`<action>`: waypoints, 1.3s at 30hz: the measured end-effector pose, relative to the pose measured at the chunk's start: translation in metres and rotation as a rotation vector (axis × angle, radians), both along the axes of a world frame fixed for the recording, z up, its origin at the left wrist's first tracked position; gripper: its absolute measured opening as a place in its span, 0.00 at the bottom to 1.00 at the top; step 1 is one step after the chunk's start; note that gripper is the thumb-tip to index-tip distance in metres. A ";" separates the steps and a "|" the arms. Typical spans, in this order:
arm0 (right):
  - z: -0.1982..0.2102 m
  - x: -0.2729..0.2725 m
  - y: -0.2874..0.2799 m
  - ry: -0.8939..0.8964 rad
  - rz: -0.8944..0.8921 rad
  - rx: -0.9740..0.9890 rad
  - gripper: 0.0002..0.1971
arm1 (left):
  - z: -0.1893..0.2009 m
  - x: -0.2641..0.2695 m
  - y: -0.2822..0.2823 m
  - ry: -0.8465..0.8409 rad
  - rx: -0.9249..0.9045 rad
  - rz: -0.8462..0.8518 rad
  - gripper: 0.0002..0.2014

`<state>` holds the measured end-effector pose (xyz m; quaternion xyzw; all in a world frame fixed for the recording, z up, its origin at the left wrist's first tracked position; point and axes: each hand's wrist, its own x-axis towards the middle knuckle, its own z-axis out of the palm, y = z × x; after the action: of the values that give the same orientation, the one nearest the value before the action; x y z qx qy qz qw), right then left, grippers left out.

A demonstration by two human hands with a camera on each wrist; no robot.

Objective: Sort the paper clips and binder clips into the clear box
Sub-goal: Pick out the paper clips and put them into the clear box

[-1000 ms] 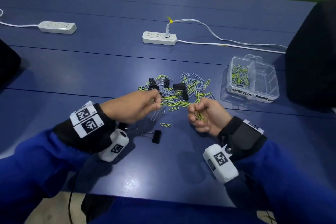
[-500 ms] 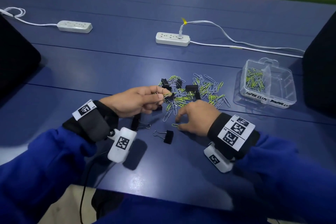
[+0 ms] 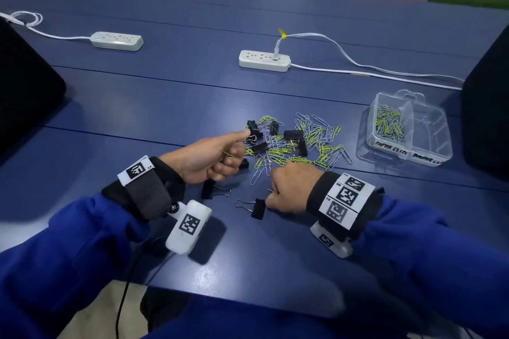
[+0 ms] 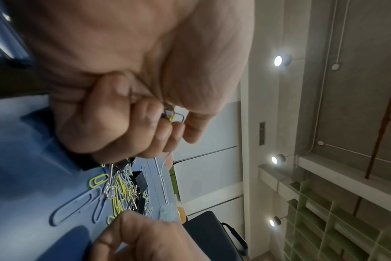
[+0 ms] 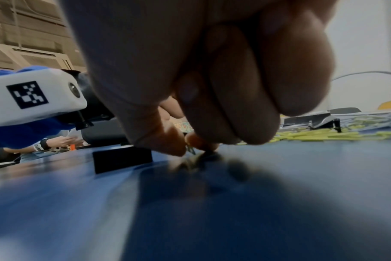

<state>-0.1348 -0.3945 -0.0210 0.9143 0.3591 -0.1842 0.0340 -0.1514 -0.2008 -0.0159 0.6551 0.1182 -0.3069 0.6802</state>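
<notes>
Looking down from the head view, the left hand curls around a few paper clips just short of the loose clip pile on the blue table; the right hand pinches at the tabletop, nearer than the pile, beside a black binder clip. Right of the pile sits the clear box, paper clips in its left compartment.

Left wrist view: fingers clamp wire clips.

Right wrist view: thumb and fingertip squeeze a small clip against the table.
</notes>
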 end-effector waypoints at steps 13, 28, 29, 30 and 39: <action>-0.021 0.010 -0.055 1.654 -0.748 1.271 0.10 | 0.008 -0.008 -0.013 -0.308 0.310 -0.112 0.24; -0.009 0.027 -0.040 0.199 -0.587 0.618 0.18 | 0.009 0.004 -0.058 -0.610 1.614 -0.494 0.18; -0.006 0.030 -0.042 0.121 -0.558 0.559 0.15 | 0.009 0.005 -0.058 -0.615 1.609 -0.499 0.16; -0.004 0.033 -0.043 0.063 -0.530 0.525 0.11 | 0.009 0.005 -0.058 -0.614 1.598 -0.504 0.13; 0.006 0.035 -0.029 -0.139 -0.161 0.205 0.11 | 0.004 0.001 -0.048 -0.680 1.481 -0.547 0.14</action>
<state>-0.1002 -0.4235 -0.0146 0.9494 0.2982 -0.0850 -0.0496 -0.1503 -0.2492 -0.0123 0.9921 -0.0840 -0.0908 -0.0220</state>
